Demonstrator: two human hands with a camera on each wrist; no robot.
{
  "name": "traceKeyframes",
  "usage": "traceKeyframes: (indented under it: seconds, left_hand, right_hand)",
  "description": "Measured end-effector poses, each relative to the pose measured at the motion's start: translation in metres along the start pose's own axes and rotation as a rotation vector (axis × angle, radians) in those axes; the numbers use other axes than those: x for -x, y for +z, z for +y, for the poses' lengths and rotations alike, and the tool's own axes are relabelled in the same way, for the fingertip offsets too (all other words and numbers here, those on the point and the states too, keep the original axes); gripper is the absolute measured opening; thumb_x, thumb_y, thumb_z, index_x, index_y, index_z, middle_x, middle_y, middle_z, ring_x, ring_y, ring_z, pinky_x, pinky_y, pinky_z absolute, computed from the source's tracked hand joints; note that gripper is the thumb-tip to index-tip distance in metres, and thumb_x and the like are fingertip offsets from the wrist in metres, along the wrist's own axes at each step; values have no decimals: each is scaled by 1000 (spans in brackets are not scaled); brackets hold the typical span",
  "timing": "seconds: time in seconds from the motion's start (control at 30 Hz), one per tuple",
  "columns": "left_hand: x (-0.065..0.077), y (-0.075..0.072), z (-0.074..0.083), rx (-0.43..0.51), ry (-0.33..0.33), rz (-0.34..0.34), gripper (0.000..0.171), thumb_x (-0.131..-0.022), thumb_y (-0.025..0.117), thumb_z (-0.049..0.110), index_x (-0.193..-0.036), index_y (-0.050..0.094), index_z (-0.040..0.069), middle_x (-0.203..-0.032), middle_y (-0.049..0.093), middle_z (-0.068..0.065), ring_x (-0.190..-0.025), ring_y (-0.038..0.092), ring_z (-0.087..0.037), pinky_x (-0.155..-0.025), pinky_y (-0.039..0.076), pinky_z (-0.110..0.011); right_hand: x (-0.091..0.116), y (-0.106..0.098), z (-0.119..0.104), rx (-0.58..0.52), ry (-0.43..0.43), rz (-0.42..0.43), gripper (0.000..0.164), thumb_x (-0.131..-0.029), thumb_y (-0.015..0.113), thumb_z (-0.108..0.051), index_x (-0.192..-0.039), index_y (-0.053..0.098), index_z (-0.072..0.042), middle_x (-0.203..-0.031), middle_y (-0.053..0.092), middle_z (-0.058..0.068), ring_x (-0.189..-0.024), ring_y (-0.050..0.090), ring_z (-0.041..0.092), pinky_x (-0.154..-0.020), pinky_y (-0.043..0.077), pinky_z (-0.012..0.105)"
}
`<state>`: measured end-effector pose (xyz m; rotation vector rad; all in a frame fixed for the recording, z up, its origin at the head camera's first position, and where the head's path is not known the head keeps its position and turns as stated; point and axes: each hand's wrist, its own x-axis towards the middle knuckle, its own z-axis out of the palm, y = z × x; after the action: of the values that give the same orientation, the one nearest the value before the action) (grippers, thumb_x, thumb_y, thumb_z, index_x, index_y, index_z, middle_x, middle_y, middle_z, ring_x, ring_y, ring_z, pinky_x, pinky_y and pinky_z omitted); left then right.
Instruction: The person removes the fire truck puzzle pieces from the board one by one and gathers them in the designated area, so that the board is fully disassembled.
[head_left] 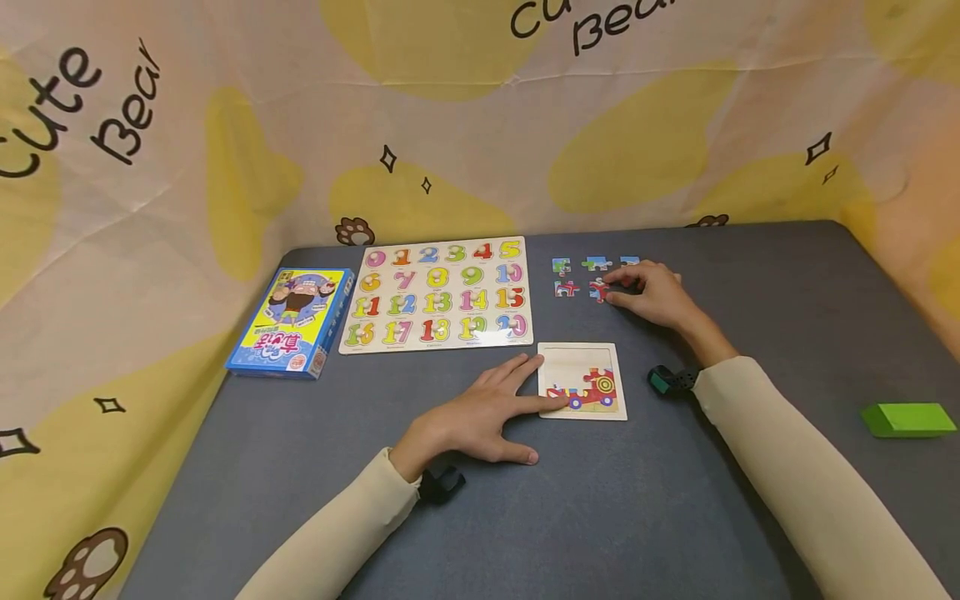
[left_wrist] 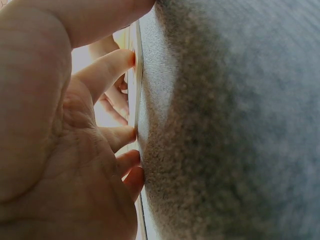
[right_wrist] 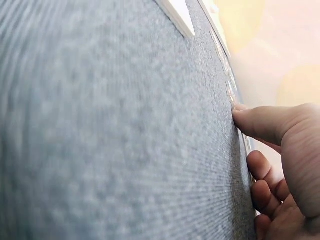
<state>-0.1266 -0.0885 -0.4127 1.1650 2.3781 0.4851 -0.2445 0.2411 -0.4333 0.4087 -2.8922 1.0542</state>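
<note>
My left hand (head_left: 487,412) lies with spread fingers at the left side of a small puzzle board (head_left: 570,358). Its index finger rests on the red vehicle picture (head_left: 602,385) that is partly filled in, and the thumb is on the table. In the left wrist view, fingertips (left_wrist: 127,59) press on the board's edge (left_wrist: 138,85). Up and to the right, my right hand (head_left: 654,293) pinches a red puzzle piece (head_left: 597,289) between thumb and index finger, low at the table. Beside it lie a red piece (head_left: 566,288), green-blue pieces (head_left: 597,263) and another piece (head_left: 629,261) partly behind the hand.
A number board (head_left: 420,289) with colourful numerals lies behind my left hand. Left of it is a blue and yellow box (head_left: 288,321). A green block (head_left: 908,420) sits at the right on the dark table (head_left: 585,517). A printed cloth (head_left: 465,108) hangs behind.
</note>
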Motion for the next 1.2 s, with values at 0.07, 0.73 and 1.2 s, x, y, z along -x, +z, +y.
traceKeyframes:
  seconds: [0.07, 0.73, 1.2]
  left_hand:
    - [0, 0, 0, 1, 1, -1, 78, -90, 74, 48, -157, 34, 44, -174, 1, -5, -161, -2, -26, -126, 12, -59]
    - [1, -2, 3, 3, 4, 0, 77, -90, 74, 47, -157, 36, 42, -174, 2, -6, -161, 0, -28, -126, 12, -58]
    - [2, -2, 3, 9, 20, 11, 76, -90, 74, 46, -157, 38, 39, -174, 4, -8, -160, 0, -30, -125, 14, -60]
  right_hand:
    - [0, 0, -1, -1, 4, 5, 30, -93, 74, -19, -121, 73, -6, -104, 59, 18, -95, 47, 31, -87, 23, 56]
    - [-3, -1, -5, -6, 21, 7, 31, -95, 72, -19, -123, 72, -7, -103, 62, 21, -96, 51, 33, -86, 21, 57]
    - [0, -1, 0, -70, -19, 18, 32, -94, 74, -19, -124, 73, -8, -103, 63, 19, -90, 49, 28, -84, 23, 48]
